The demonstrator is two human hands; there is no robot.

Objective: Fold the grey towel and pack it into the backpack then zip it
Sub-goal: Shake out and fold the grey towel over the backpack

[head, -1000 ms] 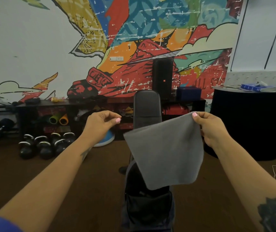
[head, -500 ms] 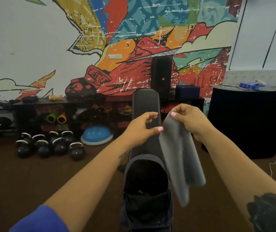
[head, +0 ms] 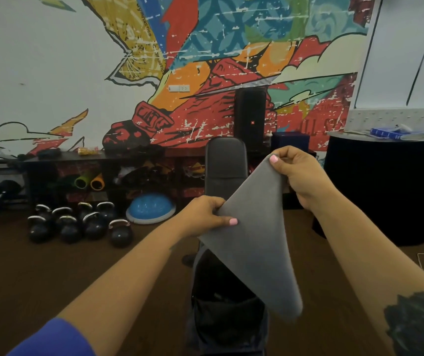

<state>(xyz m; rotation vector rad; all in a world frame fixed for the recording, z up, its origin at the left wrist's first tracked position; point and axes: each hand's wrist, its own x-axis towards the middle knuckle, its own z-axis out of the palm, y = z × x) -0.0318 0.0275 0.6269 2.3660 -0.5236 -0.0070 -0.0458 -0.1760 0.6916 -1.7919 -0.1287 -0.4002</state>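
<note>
The grey towel (head: 254, 242) hangs in the air, folded and stretched between both hands. My right hand (head: 300, 173) pinches its upper corner, higher and further right. My left hand (head: 205, 217) pinches the lower left edge with thumb on top. Below the towel the dark backpack (head: 221, 304) lies open on a black padded bench (head: 225, 170), its dark inside showing. The towel covers part of the backpack's right side.
Several kettlebells (head: 77, 224) and a blue balance dome (head: 150, 208) sit on the brown floor at left. A low shelf (head: 51, 160) with rolled mats runs along the mural wall. A black round counter (head: 385, 191) with a blue book stands at right. A black speaker (head: 250, 116) stands behind the bench.
My left hand has taken hold of the towel's lower edge and pulled it down and left. My right hand stays high, so the hanging towel is now stretched out between both hands.
</note>
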